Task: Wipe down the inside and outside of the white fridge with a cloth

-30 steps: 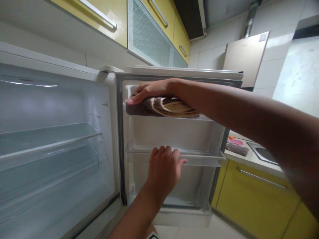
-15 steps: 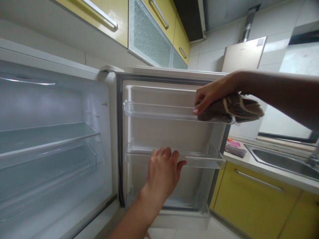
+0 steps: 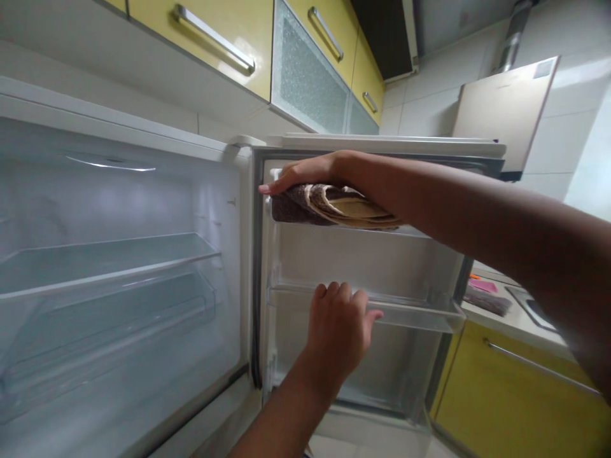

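The fridge stands with its door (image 3: 382, 254) swung wide. My right hand (image 3: 305, 175) lies flat on a folded brown and beige cloth (image 3: 329, 207) and presses it onto the left end of the door's upper shelf (image 3: 415, 232). Fingers of that hand are stretched over the cloth. My left hand (image 3: 341, 327) grips the front rail of the door's middle shelf (image 3: 420, 312), fingers curled over it.
The fridge's inside (image 3: 119, 273) with glass shelves and a drawer is on the left. Yellow wall cupboards (image 3: 229, 38) hang above. At right are a counter (image 3: 496, 315) with a dark cloth and small coloured items, and yellow base cabinets (image 3: 515, 394).
My right hand slid the cloth from the upper shelf's left end to its right end, then back to the left end. My left hand kept its hold on the middle shelf.
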`<action>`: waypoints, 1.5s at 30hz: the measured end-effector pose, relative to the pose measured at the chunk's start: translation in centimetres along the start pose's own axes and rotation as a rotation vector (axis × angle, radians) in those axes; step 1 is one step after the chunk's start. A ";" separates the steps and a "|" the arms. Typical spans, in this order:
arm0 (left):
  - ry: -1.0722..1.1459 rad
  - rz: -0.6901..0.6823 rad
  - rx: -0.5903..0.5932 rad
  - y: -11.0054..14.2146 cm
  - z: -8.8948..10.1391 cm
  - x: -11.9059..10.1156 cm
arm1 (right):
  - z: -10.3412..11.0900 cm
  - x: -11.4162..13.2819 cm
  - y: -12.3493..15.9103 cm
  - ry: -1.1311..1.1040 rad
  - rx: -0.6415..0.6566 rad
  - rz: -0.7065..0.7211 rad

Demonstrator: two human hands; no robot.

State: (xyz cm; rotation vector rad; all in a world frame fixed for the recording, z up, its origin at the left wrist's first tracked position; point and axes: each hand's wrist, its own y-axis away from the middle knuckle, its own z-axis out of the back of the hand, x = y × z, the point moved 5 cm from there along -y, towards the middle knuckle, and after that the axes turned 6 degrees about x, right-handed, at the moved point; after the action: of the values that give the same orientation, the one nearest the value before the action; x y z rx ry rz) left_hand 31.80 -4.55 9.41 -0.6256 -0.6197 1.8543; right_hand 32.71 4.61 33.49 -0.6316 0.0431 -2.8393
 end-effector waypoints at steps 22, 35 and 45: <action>-0.134 -0.167 -0.168 1.1 0.4 1.6 | 10.1 -0.3 1.8 0.728 -0.568 0.014; -0.197 0.001 -0.126 1.7 1.3 5.3 | 5.4 3.3 -4.9 0.702 -0.365 0.339; -0.114 -0.060 -0.071 2.1 1.7 5.8 | 15.0 -7.1 15.0 0.877 -0.772 -0.074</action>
State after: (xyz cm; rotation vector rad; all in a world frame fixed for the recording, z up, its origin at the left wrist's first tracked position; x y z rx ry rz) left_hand 27.37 -0.07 8.43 -0.5443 -0.7741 1.8274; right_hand 48.56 -8.00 42.97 0.5691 1.2927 -2.8551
